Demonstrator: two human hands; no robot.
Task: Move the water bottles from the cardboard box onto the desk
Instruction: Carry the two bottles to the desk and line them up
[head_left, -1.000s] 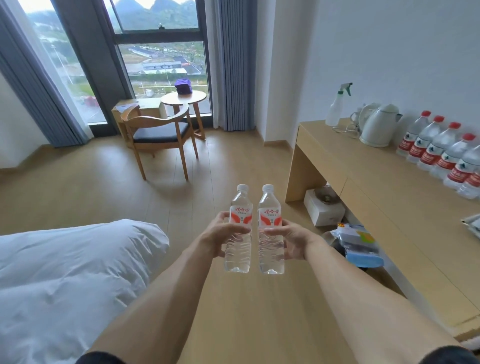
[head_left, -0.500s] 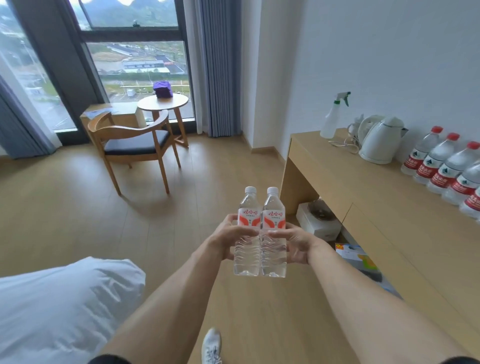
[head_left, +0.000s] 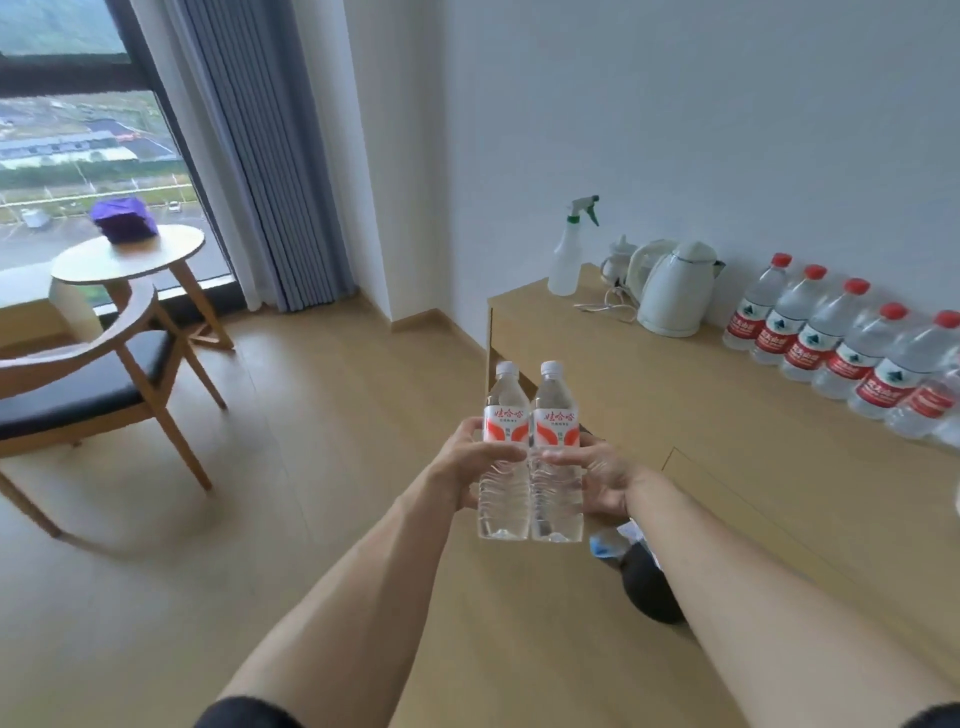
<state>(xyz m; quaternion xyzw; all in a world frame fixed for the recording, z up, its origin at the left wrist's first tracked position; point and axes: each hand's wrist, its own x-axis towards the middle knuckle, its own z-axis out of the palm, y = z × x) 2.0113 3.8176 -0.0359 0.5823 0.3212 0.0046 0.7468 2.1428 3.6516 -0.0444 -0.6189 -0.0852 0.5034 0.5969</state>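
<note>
We carry two bottles upright, left hand (head_left: 470, 462) gripping the left bottle (head_left: 504, 457), right hand (head_left: 602, 475) the right bottle (head_left: 556, 457). Next: set both on the worktop (head_left: 675, 405).

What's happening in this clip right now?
A person is carrying two white-capped water bottles upright and side by side, the left hand gripping the left bottle and the right hand gripping the right bottle. They are held in the air near the wooden desk, not yet set down. On the desk a row of red-capped bottles lines the wall beside a white kettle and a spray bottle.
</note>
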